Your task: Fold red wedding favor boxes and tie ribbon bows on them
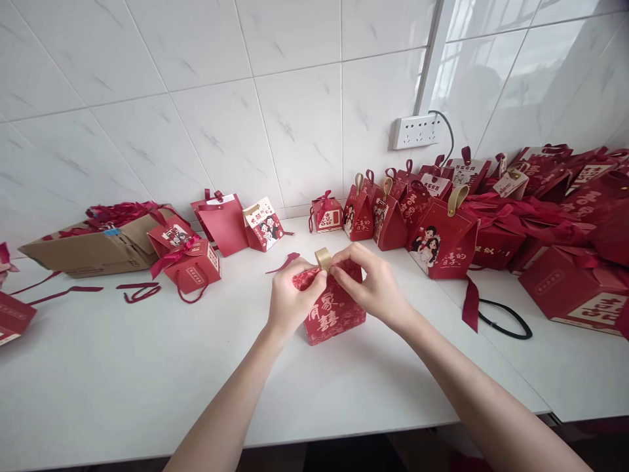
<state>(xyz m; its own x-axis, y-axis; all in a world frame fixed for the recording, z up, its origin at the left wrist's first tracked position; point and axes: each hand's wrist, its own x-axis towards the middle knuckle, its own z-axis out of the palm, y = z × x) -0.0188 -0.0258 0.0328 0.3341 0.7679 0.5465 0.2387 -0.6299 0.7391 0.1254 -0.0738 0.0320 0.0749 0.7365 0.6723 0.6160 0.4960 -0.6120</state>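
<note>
A small red gift box (334,314) with gold characters stands on the white table (147,380) in front of me. My left hand (293,296) pinches the box's top flap from the left. My right hand (371,282) pinches the top from the right, its fingertips at the tan loop handle (323,257) that sticks up from the box. Both hands are closed on the top of the box.
Many finished red gift boxes (445,239) crowd the back and right of the table. An open cardboard carton (93,249) with red ribbons lies at the left, loose ribbons (140,292) near it. A black cable (506,321) runs from the wall socket (415,131).
</note>
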